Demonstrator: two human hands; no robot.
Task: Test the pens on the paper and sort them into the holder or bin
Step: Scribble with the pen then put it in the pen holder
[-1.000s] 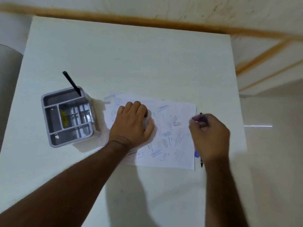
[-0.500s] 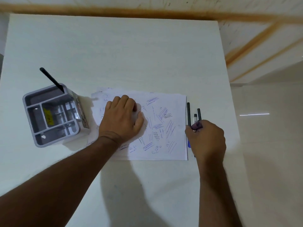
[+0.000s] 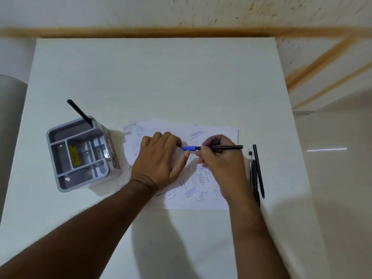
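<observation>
A white sheet of paper (image 3: pixel 213 131) covered in blue scribbles lies in the middle of the white table (image 3: pixel 157 77). My left hand (image 3: pixel 159 160) lies on its left half, fingers near the blue cap. My right hand (image 3: pixel 219 158) holds a black pen with a blue cap (image 3: pixel 221 147) level above the sheet, cap end pointing left toward my left hand. Three dark pens (image 3: pixel 256 172) lie side by side on the table just right of the paper. A grey compartment holder (image 3: pixel 80 156) stands left of the paper with one black pen (image 3: pixel 79 112) leaning out of its back slot.
The table's right edge runs close to the loose pens, with shiny floor (image 3: pixel 332 178) beyond. A wall with an orange strip (image 3: pixel 181 32) lies behind the table. A grey rounded object (image 3: pixel 10 117) sits off the left edge.
My right hand has lifted one pen from the group at the paper's right edge and carried it left over the sheet. My left hand has stayed on the paper.
</observation>
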